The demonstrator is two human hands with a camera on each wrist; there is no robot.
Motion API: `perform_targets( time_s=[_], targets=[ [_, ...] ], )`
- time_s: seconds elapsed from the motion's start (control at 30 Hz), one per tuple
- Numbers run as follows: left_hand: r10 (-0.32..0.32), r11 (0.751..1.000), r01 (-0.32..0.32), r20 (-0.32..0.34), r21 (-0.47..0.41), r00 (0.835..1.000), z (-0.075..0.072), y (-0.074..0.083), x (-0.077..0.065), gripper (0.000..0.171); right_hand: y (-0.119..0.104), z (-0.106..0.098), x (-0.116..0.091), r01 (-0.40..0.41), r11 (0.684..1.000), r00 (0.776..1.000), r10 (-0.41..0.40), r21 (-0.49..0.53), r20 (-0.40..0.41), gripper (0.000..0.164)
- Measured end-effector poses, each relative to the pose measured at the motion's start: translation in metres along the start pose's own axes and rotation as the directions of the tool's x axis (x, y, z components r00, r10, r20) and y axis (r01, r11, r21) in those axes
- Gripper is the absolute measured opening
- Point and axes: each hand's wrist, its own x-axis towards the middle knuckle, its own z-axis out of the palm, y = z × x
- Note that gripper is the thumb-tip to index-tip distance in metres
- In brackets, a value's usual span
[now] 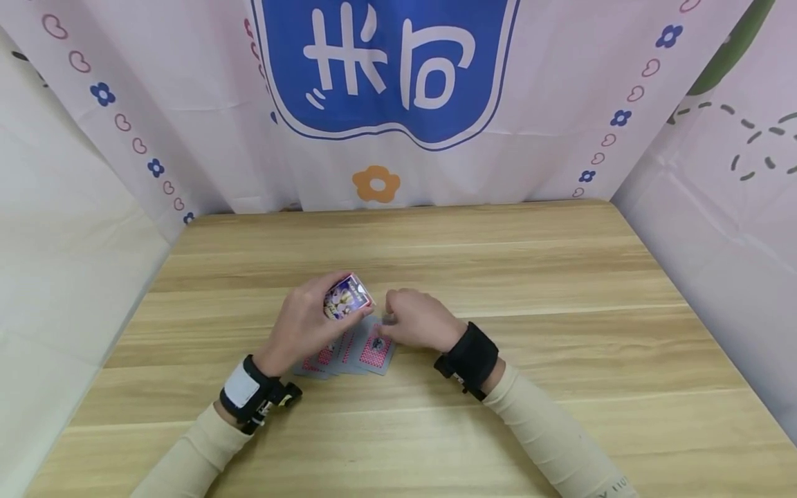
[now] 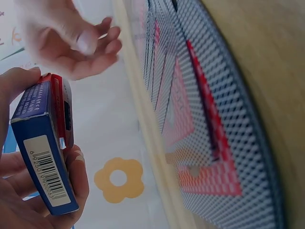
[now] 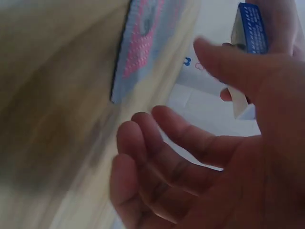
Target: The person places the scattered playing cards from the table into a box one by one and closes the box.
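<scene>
My left hand (image 1: 301,324) grips a small playing card box (image 1: 344,297) with a colourful picture on its face, held above the table. The left wrist view shows the box's blue end with a white barcode label (image 2: 46,169) and a red side. Beneath and beside that hand, several playing cards (image 1: 376,349) lie face down in an overlapping spread, their backs patterned in red with grey borders. My right hand (image 1: 425,320) hovers by the spread's right end. Its fingers (image 3: 174,121) are loosely bent, with nothing between them and the thumb.
A wood-grain table (image 1: 398,429) carries everything. Behind it hangs a white cloth (image 1: 205,138) with a blue emblem (image 1: 386,76) and an orange flower (image 1: 376,184). Pale cloth also hangs along both sides. Black straps (image 1: 471,356) with small cameras sit on both wrists.
</scene>
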Motion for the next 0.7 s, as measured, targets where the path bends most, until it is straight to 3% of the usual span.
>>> perform_targets(
  time_s=[0.1,0.2,0.33,0.53,0.7],
  targets=[
    [0.002,1.0,-0.002,0.004,0.002,1.0,0.001,0.0,0.0,0.068,0.0,0.005,0.0,-0.02,0.999,0.997,0.023,-0.045,0.068,0.048],
    [0.007,1.0,-0.007,0.003,-0.001,1.0,0.001,-0.001,0.0,0.068,-0.002,0.009,-0.001,-0.03,0.996,0.995,0.037,-0.078,0.09,0.052],
    [0.019,1.0,-0.019,0.002,-0.004,1.0,0.002,-0.001,0.0,0.068,-0.002,0.008,-0.001,-0.045,0.998,0.993,0.05,-0.053,0.109,0.047],
    [0.041,0.999,-0.042,-0.004,-0.007,0.999,0.002,-0.002,0.0,0.066,-0.001,0.0,-0.001,-0.063,0.995,0.99,0.052,0.082,0.131,0.029],
    [0.06,0.998,-0.06,-0.002,-0.009,0.998,0.004,-0.002,0.0,0.066,0.001,-0.003,-0.002,-0.049,0.997,0.995,0.044,0.058,0.089,0.02]
  ],
)
